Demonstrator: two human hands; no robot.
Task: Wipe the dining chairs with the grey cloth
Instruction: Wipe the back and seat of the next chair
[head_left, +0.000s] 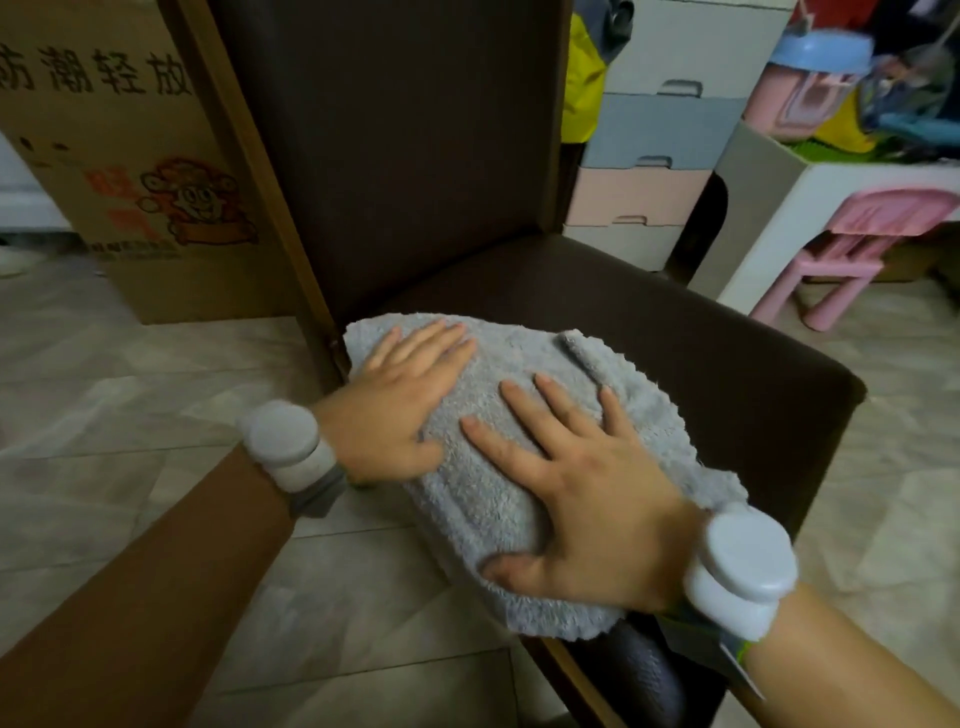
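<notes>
At the upper left of the frame stood a printed brown cardboard box (119, 156), beside the dark brown upholstered dining chair (701, 332) that filled the centre. The fluffy grey cloth (488, 499) lay spread over the near left edge of the seat, at centre frame. The left hand (400, 410) pressed flat on its far end, fingers extended, gripping nothing; the right hand (587, 499) lay likewise splayed on its near end, probably so both palms could push the cloth across the seat. A pink plastic child's chair (852, 244) stood at right.
</notes>
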